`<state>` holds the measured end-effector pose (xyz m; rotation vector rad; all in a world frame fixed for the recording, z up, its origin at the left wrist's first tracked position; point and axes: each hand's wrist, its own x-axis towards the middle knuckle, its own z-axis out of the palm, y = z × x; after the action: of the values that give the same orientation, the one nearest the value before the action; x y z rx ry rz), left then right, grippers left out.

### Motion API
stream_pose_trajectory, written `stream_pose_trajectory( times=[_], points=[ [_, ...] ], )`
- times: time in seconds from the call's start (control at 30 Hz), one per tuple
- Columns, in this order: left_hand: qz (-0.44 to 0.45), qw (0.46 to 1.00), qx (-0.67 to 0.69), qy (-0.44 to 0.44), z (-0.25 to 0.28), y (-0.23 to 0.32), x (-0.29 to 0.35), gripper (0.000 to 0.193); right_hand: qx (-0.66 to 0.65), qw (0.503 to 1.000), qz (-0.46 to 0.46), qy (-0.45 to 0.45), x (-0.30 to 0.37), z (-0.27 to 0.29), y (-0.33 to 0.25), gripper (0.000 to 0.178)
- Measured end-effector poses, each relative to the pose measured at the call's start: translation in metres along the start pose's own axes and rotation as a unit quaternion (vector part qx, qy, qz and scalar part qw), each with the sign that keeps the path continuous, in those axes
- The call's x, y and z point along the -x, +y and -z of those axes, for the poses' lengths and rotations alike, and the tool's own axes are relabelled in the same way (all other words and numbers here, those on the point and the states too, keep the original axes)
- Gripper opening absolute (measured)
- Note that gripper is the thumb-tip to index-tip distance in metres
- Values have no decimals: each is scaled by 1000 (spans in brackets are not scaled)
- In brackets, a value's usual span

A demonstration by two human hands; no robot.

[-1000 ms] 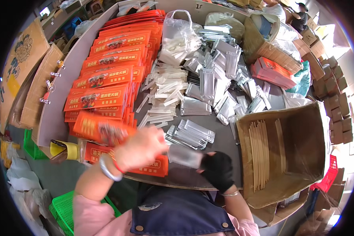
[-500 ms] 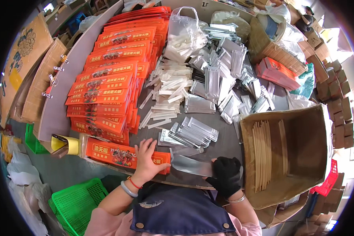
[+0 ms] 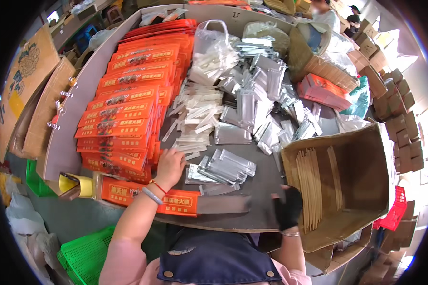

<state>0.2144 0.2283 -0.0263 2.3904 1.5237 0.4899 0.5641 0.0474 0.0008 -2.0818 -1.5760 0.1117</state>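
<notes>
My left hand (image 3: 170, 167) reaches over the table at the near edge of a pile of white paper-like strips (image 3: 197, 111). Its fingers are bent and close together; their tips and anything in them are hidden. Below that wrist lies a long red printed packet sleeve (image 3: 178, 202), with a clear plastic end (image 3: 223, 204) sticking out to the right. My right hand (image 3: 287, 209), in a black fingerless glove and somewhat blurred, is beside the cardboard box, thumb and fingers apart with nothing seen in them. Between the hands lie several silvery flat packets (image 3: 228, 166).
Stacks of red sleeves (image 3: 123, 109) fill the table's left side. More silvery packets (image 3: 266, 90) are heaped farther back, by a clear plastic bag (image 3: 211, 47). At right, a cardboard box (image 3: 361, 175) holds wooden chopsticks (image 3: 309, 190). A yellow holder (image 3: 83, 185) sits at the left edge.
My right hand has let go of the clear plastic end and moved right toward the box. My left hand has lifted off the red sleeve and moved forward to the white strips.
</notes>
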Motion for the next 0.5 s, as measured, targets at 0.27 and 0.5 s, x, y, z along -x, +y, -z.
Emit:
stream_pose_trajectory(
  times=[0.27, 0.5],
  points=[
    [-127, 989, -7, 69, -17, 11, -25, 8, 276, 942, -186, -37, 33, 27, 87, 23],
    [-254, 955, 65, -137, -64, 78, -82, 22, 323, 923, -197, -68, 29, 25, 73, 26]
  ],
)
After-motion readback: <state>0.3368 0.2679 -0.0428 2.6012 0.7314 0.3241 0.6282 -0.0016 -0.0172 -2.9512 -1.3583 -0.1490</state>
